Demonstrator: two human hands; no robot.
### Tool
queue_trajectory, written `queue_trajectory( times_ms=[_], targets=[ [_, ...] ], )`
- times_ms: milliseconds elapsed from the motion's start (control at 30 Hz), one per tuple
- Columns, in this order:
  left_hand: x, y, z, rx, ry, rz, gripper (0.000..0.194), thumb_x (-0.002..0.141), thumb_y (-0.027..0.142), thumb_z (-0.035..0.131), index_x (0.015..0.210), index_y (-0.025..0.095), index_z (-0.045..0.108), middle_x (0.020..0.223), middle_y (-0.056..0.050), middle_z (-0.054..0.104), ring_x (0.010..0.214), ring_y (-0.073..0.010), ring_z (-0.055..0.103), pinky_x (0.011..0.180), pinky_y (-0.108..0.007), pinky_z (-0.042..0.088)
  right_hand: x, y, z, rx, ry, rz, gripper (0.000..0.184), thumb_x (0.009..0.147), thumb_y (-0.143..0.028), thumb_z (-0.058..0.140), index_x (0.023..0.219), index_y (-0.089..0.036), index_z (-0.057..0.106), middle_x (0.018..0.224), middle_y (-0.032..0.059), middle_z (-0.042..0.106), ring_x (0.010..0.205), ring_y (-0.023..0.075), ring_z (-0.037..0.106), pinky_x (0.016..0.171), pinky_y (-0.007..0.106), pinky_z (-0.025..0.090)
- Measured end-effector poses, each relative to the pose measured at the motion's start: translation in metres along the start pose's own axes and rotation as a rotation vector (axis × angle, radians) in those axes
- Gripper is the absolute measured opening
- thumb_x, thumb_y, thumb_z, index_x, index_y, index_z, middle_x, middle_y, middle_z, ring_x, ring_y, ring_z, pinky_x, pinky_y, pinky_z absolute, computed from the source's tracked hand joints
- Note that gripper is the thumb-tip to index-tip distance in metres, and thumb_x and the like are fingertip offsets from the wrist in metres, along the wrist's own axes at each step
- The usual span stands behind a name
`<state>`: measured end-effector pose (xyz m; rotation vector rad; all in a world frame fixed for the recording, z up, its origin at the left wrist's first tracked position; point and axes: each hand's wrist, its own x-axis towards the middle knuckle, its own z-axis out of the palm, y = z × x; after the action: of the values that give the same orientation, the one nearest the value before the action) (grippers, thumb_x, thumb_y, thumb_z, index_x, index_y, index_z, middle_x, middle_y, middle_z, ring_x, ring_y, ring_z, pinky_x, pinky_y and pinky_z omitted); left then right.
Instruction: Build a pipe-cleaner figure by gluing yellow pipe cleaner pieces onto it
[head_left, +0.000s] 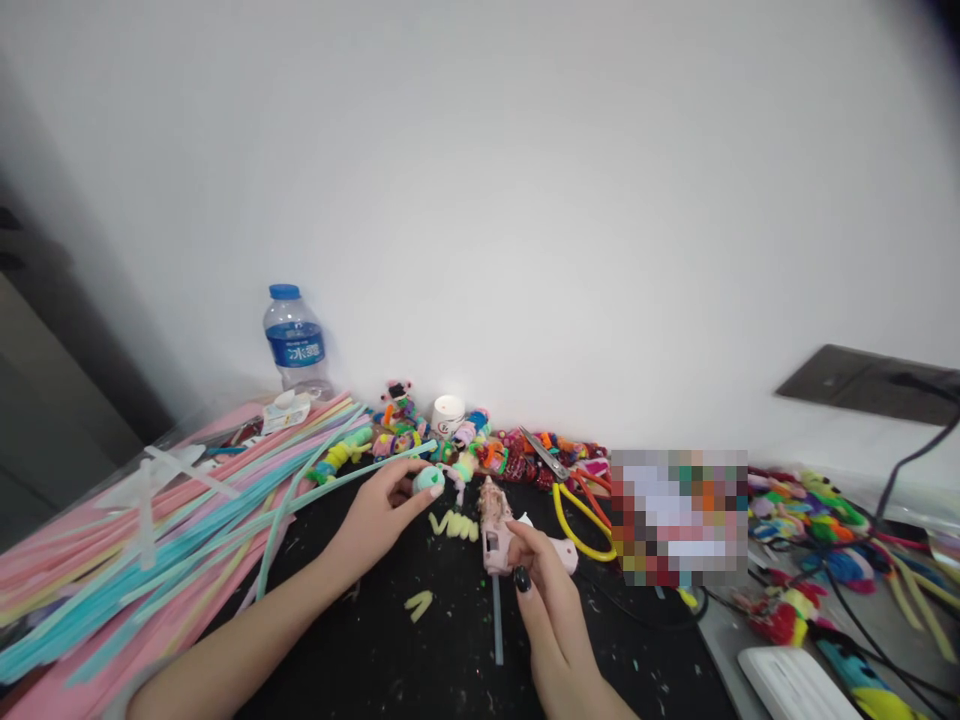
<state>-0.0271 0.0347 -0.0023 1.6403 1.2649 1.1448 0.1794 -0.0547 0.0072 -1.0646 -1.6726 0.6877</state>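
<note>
My left hand (pixel 384 510) pinches a small mint-green fuzzy ball (pixel 428 482), apparently wound from pipe cleaner, between thumb and fingers. My right hand (pixel 553 592) has its fingers closed on a pink hot glue gun (pixel 493 528), whose nozzle points away from me. From the gun's back end a translucent glue stick (pixel 498 625) sticks out toward me. Between the hands, a zigzag-bent pale yellow pipe cleaner (pixel 454 526) lies on the black mat (pixel 390 650). Closer to me is a short bent yellow piece (pixel 418 605).
Scissors (pixel 585 520) with yellow and orange handles lie right of the gun. Bundled pastel pipe cleaners (pixel 165 560) fill the left side. A water bottle (pixel 295 345), a white cup (pixel 448 415) and several fuzzy figures line the wall. Dark cables (pixel 862 610) cross the right side.
</note>
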Motion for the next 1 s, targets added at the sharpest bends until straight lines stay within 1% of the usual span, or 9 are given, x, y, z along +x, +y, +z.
queue_trajectory(
  times_ms=[167,300,400,500,567,667,733,900,1000],
  targets=[
    [0.005,-0.003,-0.008,0.323,0.112,0.076,0.032,0.080,0.040,0.049,0.097,0.016,0.061,0.091,-0.005,0.064,0.073,-0.0201,0.056,0.069,-0.032,0.045,-0.001,0.002,-0.001,-0.002,-0.011,0.017,0.033,0.093,-0.036,0.033,0.120,-0.021,0.044,0.093,0.0048,0.055,0.080,0.0177,0.054,0.077,0.028,0.044],
    [0.006,-0.008,-0.008,0.395,0.100,0.108,0.031,0.084,0.035,0.042,0.104,0.016,0.056,0.097,-0.007,0.062,0.085,-0.0235,0.056,0.078,-0.037,0.044,0.000,0.003,-0.001,0.012,-0.015,0.018,0.031,0.093,-0.035,0.032,0.118,-0.021,0.045,0.092,0.0046,0.056,0.082,0.0180,0.055,0.076,0.028,0.043],
    [0.003,-0.006,-0.008,0.451,0.156,0.192,0.029,0.084,0.031,0.042,0.108,0.017,0.051,0.104,-0.009,0.057,0.099,-0.0263,0.051,0.086,-0.041,0.040,-0.001,0.003,-0.001,0.005,-0.022,0.029,0.030,0.094,-0.033,0.031,0.118,-0.022,0.044,0.093,0.0045,0.055,0.082,0.0182,0.055,0.075,0.029,0.042],
    [-0.003,0.006,-0.008,0.500,0.213,0.294,0.020,0.084,0.030,0.043,0.097,0.017,0.051,0.098,-0.008,0.054,0.097,-0.0253,0.049,0.084,-0.038,0.039,-0.002,0.004,-0.001,0.012,-0.014,0.016,0.029,0.094,-0.032,0.031,0.117,-0.022,0.044,0.093,0.0041,0.054,0.082,0.0177,0.054,0.075,0.029,0.041],
    [-0.008,0.014,-0.007,0.486,0.069,0.359,0.013,0.085,0.028,0.041,0.084,0.017,0.049,0.081,-0.004,0.053,0.077,-0.0191,0.051,0.071,-0.030,0.041,-0.002,0.004,-0.001,0.019,-0.016,0.010,0.028,0.094,-0.031,0.031,0.116,-0.022,0.044,0.092,0.0036,0.054,0.082,0.0174,0.053,0.076,0.028,0.041],
    [-0.017,0.021,-0.005,0.529,-0.433,0.452,0.017,0.083,0.027,0.046,0.068,0.018,0.048,0.064,0.002,0.049,0.058,-0.0126,0.045,0.057,-0.023,0.035,0.000,0.004,-0.001,0.023,-0.020,0.013,0.026,0.094,-0.029,0.031,0.116,-0.023,0.045,0.092,0.0032,0.053,0.083,0.0169,0.053,0.076,0.027,0.041],
    [-0.021,0.022,-0.002,0.589,-0.599,0.472,0.019,0.076,0.030,0.054,0.064,0.019,0.045,0.059,0.003,0.048,0.055,-0.0122,0.043,0.053,-0.022,0.031,0.000,0.004,-0.002,0.029,-0.018,0.013,0.026,0.094,-0.029,0.031,0.116,-0.023,0.044,0.093,0.0028,0.053,0.083,0.0164,0.053,0.075,0.026,0.041],
    [-0.026,0.019,0.003,0.680,-0.677,0.496,0.014,0.062,0.015,0.055,0.061,0.019,0.041,0.059,0.003,0.049,0.058,-0.0136,0.044,0.054,-0.024,0.028,-0.002,0.004,-0.003,0.033,-0.035,0.019,0.025,0.094,-0.028,0.032,0.116,-0.024,0.045,0.091,0.0019,0.055,0.081,0.0157,0.053,0.075,0.026,0.041],
    [-0.023,0.018,0.003,0.681,-0.591,0.456,0.011,0.066,0.012,0.048,0.061,0.019,0.040,0.061,0.003,0.048,0.058,-0.0133,0.044,0.054,-0.023,0.029,-0.001,0.004,-0.003,0.039,-0.036,0.016,0.026,0.094,-0.028,0.031,0.115,-0.024,0.045,0.088,0.0015,0.055,0.079,0.0154,0.053,0.074,0.025,0.041]
  ],
)
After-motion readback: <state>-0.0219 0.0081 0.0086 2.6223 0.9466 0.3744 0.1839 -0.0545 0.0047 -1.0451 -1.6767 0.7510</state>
